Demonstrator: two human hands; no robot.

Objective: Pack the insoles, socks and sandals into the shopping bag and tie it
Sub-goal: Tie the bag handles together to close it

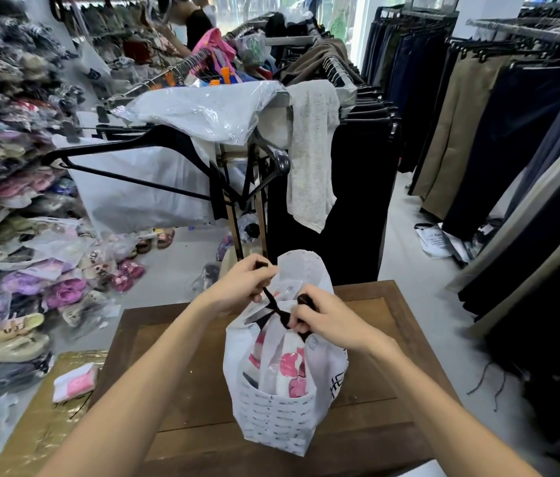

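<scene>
A white printed shopping bag (pixel 276 418) stands upright on the brown wooden table (pixel 189 401). Through its open side I see pink-and-white packed items (pixel 290 370); which of them are insoles, socks or sandals I cannot tell. A black drawstring (pixel 273 302) crosses the bag's mouth. My left hand (pixel 237 287) pinches one end of the string above and left of the bag. My right hand (pixel 326 321) grips the other end at the crossing, over the bag's top right.
A pink-and-white packet (pixel 75 382) lies on a gold surface (pixel 41 428) left of the table. Bagged sandals (pixel 20 304) pile up at left. A clothes rack with hangers (pixel 154 160) stands ahead, trousers (pixel 498 139) hang at right. A person (pixel 192 25) stands far back.
</scene>
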